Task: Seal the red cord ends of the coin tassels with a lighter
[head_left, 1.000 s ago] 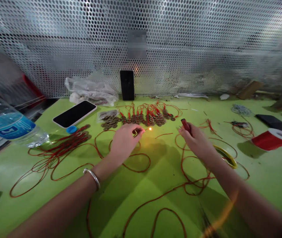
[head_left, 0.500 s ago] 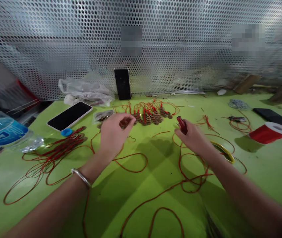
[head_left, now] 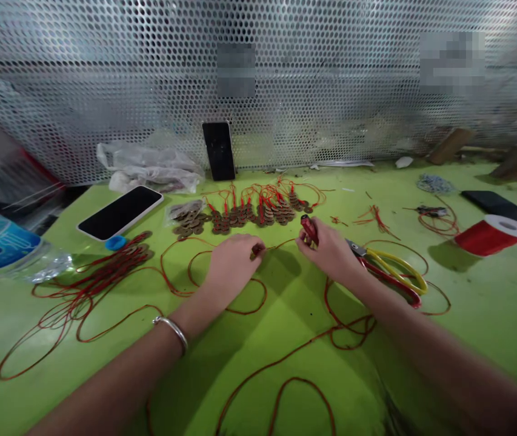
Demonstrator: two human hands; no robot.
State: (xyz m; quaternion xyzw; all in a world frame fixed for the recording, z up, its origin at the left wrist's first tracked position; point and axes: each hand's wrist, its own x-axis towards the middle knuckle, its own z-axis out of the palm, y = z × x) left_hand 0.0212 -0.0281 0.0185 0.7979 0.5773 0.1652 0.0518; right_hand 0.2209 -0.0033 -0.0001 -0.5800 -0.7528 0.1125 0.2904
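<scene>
My left hand is closed in a pinch on a thin red cord, and a small brownish spot shows between its fingers. A short length of this cord runs across to the fingertips of my right hand. That hand is wrapped round a small red lighter, its top end poking up. Just beyond both hands lie bunches of coins tied with red cord. Beside my right wrist rest scissors with yellow and red handles, partly covered by the forearm.
Left are a water bottle, a blue cap, a phone and corded coins. Another phone leans on the perforated metal screen. A red spool stands right. Loose cord loops cross the green table.
My hands have come closer together, the left moving right and downward, the right moving left with the lighter. A cord now shows between them. More of the scissors is visible.
</scene>
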